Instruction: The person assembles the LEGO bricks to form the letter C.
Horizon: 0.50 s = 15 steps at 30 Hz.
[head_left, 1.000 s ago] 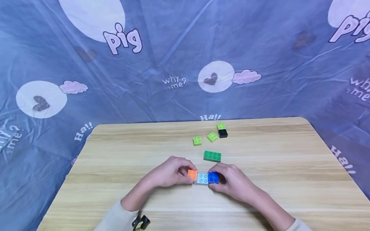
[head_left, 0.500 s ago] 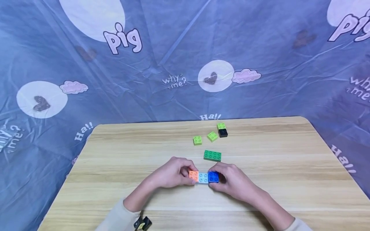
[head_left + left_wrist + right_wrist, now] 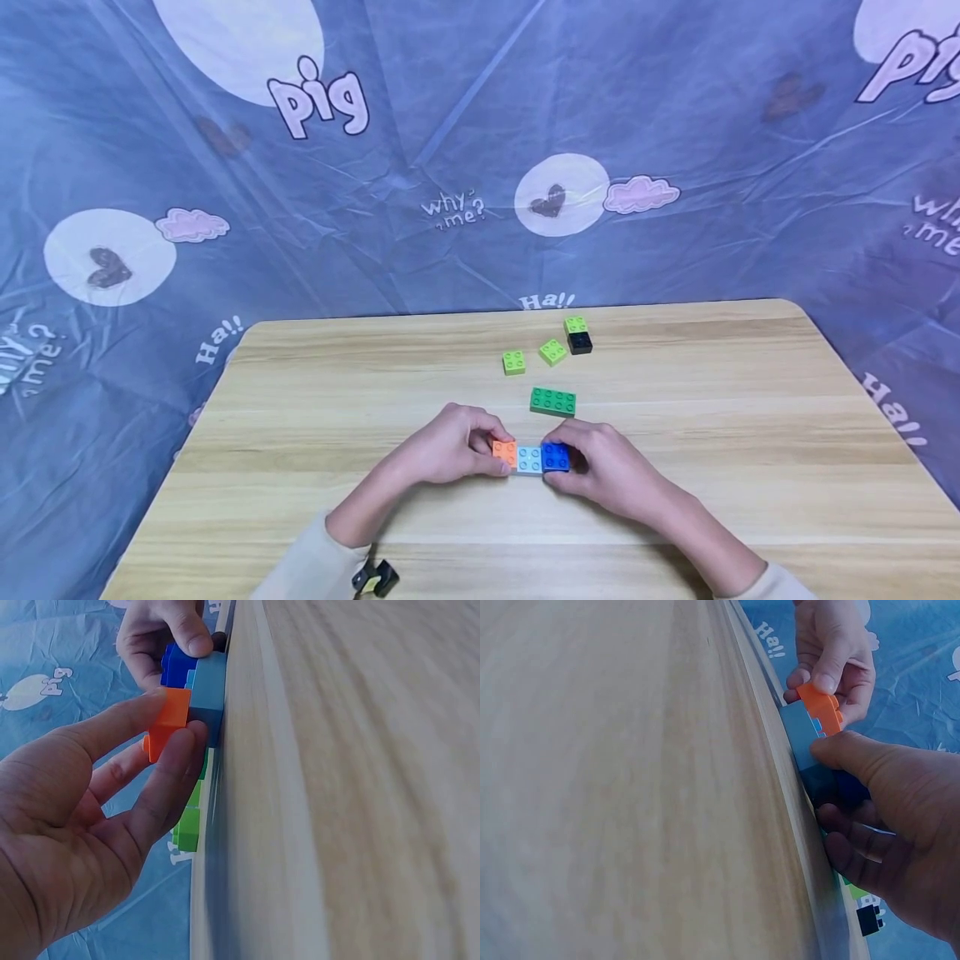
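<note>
My left hand [image 3: 461,446] pinches an orange toy building brick [image 3: 504,453] between thumb and fingers. That brick sits at the left end of a longer light blue brick [image 3: 529,459], slightly tilted over its studs in the right wrist view. On the right end of the light blue brick is a dark blue brick [image 3: 555,456], studs up. My right hand [image 3: 600,462] grips the dark blue brick, its thumb [image 3: 844,750] along the near side. In the left wrist view the orange brick [image 3: 171,716] overlaps the end of the light blue brick [image 3: 210,694].
Just behind the hands lies a green eight-stud brick [image 3: 552,402]. Farther back are a lime brick [image 3: 513,362], a turned lime brick [image 3: 552,352], and another lime brick [image 3: 575,324] against a black one [image 3: 581,342]. A printed blue cloth [image 3: 420,250] hangs behind the wooden table [image 3: 315,375].
My left hand has shifted slightly to the right with the orange brick, covering more of the light blue brick's left end. The right hand has stayed nearly still on the dark blue brick.
</note>
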{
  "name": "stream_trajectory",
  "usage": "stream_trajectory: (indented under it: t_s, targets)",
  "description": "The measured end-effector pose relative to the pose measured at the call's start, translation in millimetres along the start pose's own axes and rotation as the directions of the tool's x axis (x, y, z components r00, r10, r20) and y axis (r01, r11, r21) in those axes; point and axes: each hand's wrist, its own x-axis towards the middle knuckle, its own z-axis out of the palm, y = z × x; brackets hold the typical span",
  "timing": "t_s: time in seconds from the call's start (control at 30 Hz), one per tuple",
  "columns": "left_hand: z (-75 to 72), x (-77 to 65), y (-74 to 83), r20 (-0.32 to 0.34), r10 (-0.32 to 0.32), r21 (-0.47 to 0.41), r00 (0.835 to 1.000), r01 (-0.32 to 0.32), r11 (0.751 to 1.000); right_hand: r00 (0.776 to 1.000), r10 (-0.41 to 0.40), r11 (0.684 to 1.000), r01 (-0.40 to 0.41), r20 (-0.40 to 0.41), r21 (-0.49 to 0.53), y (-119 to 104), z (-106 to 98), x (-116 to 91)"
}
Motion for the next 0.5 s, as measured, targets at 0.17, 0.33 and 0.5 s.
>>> stream_trajectory:
  t_s: [0.17, 0.33, 0.5]
  targets:
    - [0.1, -0.1, -0.1, 0.000, -0.011, -0.001, 1.000, 0.011, 1.000, 1.000, 0.003, 1.000, -0.003, 0.005, 0.002, -0.2, 0.1, 0.2]
    - [0.0, 0.6, -2.1, -0.006, 0.013, 0.035, 1.000, -0.012, 0.999, 1.000, 0.004, 1.000, -0.004, 0.003, 0.013, 0.1, 0.3, -0.2]
    - [0.3, 1.2, -3.0, -0.011, 0.033, 0.054, 0.999, -0.032, 0.998, 1.000, -0.002, 1.000, 0.002, -0.004, 0.020, 0.4, 0.2, 0.2]
